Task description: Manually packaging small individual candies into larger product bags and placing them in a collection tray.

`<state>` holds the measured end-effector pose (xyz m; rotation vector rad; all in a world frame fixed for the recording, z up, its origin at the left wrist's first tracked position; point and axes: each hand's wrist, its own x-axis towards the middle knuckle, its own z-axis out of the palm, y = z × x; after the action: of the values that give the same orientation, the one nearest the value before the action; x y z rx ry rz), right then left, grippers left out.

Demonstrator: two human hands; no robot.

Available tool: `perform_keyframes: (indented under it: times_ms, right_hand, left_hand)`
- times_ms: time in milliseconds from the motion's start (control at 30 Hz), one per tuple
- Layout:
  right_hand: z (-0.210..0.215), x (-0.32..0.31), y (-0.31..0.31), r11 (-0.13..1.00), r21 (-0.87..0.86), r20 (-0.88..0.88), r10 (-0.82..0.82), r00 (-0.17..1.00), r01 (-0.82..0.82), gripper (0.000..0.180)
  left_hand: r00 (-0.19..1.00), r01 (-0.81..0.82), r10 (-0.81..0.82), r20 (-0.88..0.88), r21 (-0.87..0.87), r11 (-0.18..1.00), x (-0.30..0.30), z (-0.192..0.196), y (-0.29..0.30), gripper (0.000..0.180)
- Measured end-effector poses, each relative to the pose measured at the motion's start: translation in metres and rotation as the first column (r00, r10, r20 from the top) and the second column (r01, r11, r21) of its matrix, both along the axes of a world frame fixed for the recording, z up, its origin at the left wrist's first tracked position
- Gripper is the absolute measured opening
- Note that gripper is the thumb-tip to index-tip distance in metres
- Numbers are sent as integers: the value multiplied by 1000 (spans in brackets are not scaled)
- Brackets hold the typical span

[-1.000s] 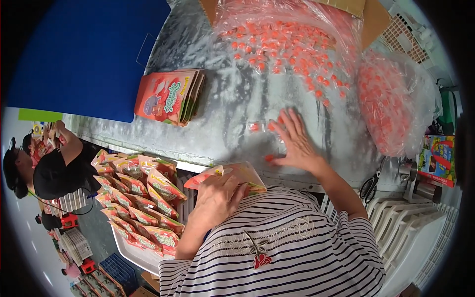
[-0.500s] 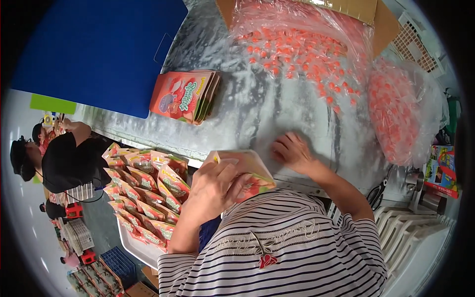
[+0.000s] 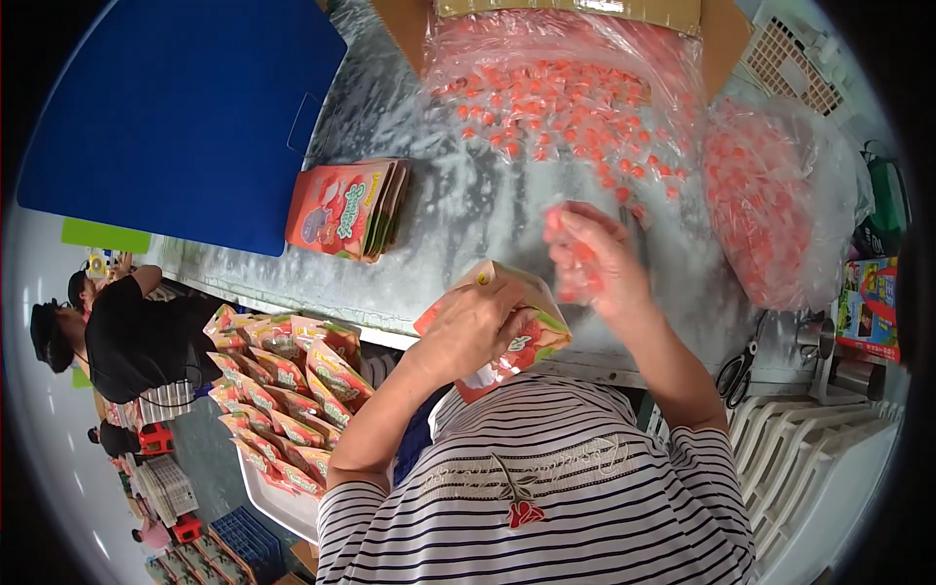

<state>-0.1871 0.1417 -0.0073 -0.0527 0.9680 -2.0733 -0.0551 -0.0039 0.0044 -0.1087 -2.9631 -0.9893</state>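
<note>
My left hand [image 3: 476,324] is closed on an upright red and green candy pouch [image 3: 531,343], held close to my striped shirt. To its right, my right hand [image 3: 606,255] is raised above the table, fingers closed on several red candies in clear wrappers [image 3: 573,265]. What the pouch contains cannot be seen. Beyond the hands, a loose heap of wrapped red candies [image 3: 556,112] spreads over the table. A stack of flat pouches [image 3: 336,213] lies to the left. Nearer me on that side, rows of standing pouches [image 3: 283,380] fill a white tray [image 3: 283,509].
A blue board [image 3: 185,117] covers the far left. Behind the candy heap is an open cardboard box [image 3: 726,39]; a clear bag of candies [image 3: 756,210] sits at right. Scissors [image 3: 733,375] and white plastic trays [image 3: 780,439] are lower right. A person in black [image 3: 146,336] works at left.
My right hand has risen from the tabletop and now shows wrapped candies in its grasp. My left hand has brought the pouch a little rightward. The whole view has shifted slightly.
</note>
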Motion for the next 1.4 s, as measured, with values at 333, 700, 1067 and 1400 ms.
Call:
perform_keyframes:
  times_ms: [333,700,1067,1400]
  right_hand:
    - [-30,27,-8,965,188,-930,114,350,185,23]
    - [-15,57,17,894,412,-911,407,63,177,33]
    - [-107,-99,52,595,363,-909,395,132,717,48]
    - [-134,-125,29,479,365,-796,605,1,798,45]
  left_hand:
    - [991,77,-50,-128,214,974,5,11,7,9]
    - [996,-23,41,-80,208,978,12,3,1,15]
    - [970,-228,241,-32,228,947,36,0,-1,16]
    - [963,-254,267,-37,209,944,41,-7,3,13]
